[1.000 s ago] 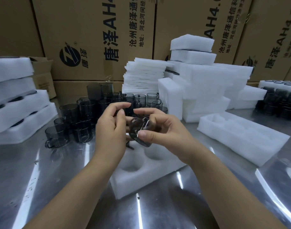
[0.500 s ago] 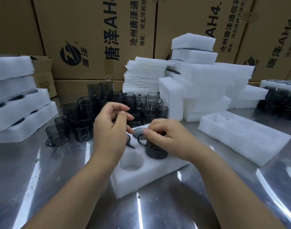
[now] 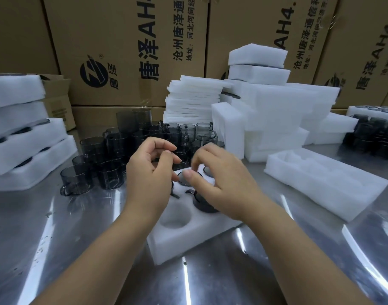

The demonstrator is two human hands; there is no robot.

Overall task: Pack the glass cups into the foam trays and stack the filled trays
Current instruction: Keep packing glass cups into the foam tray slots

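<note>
A dark cup [image 3: 203,204] sits in a hole of the foam tray [image 3: 188,236] on the desk [image 3: 56,227]. The right hand [image 3: 223,183] hovers just over it, its grip loose and holding nothing. The left hand [image 3: 149,175] is beside it, its grip loose and empty too. More cups [image 3: 113,155] stand behind the tray.

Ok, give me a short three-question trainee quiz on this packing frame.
1. True or false: every cavity of the foam tray nearest the person is filled.
2. Where do the loose glass cups stand? A) on the metal table beyond the tray B) on a cardboard box C) in the person's lap
3. Fill in: the seated cup lies under the ___ hand.
Key: 1 false, the near-left cavity is empty; 2 A; 3 right hand.
</note>
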